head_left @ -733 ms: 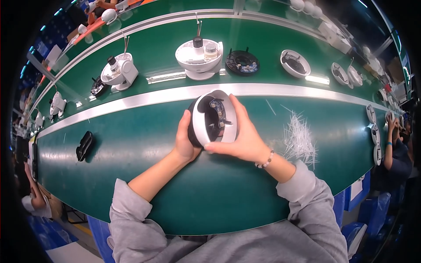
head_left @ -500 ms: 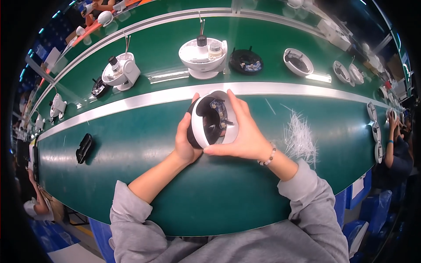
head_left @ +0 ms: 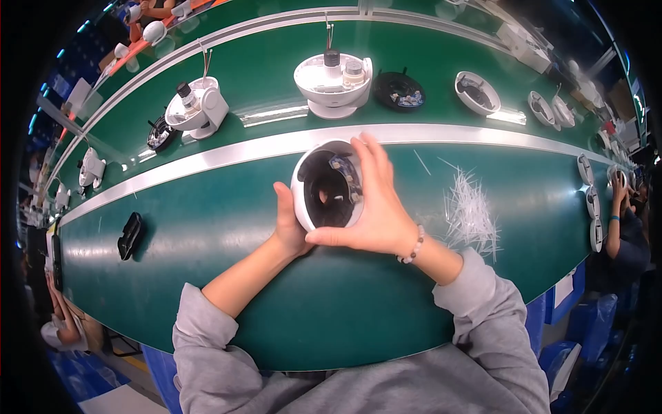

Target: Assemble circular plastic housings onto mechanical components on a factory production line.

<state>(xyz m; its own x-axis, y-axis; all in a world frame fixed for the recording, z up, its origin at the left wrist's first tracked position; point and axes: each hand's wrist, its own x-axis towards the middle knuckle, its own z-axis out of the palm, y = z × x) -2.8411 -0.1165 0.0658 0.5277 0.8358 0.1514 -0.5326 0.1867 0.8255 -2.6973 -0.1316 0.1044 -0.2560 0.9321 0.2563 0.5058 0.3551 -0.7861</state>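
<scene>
Between my two hands is a white rounded housing [head_left: 298, 195] with a black inner part and a blue circuit board [head_left: 347, 172] at its inner edge. Its opening faces up toward me. My right hand [head_left: 378, 210] grips it from the right, thumb along the lower rim and fingers at the upper rim. On the left side, my left hand [head_left: 291, 226] supports it, the thumb raised beside the shell and the other fingers hidden behind it. A pile of thin clear-white strips [head_left: 470, 212] lies right of my hands, and a black curved part [head_left: 131, 236] lies to the left.
Beyond a metal rail [head_left: 234, 147], a green belt carries white device bases [head_left: 332, 93], a black disc with a board [head_left: 400, 91] and a white oval shell [head_left: 477, 93]. White parts [head_left: 593, 203] line the table's right end. Other people work at both sides.
The housing has turned so its opening faces me more, and the black back piece no longer shows. My left thumb has come away from its side. The belt's items have shifted slightly right.
</scene>
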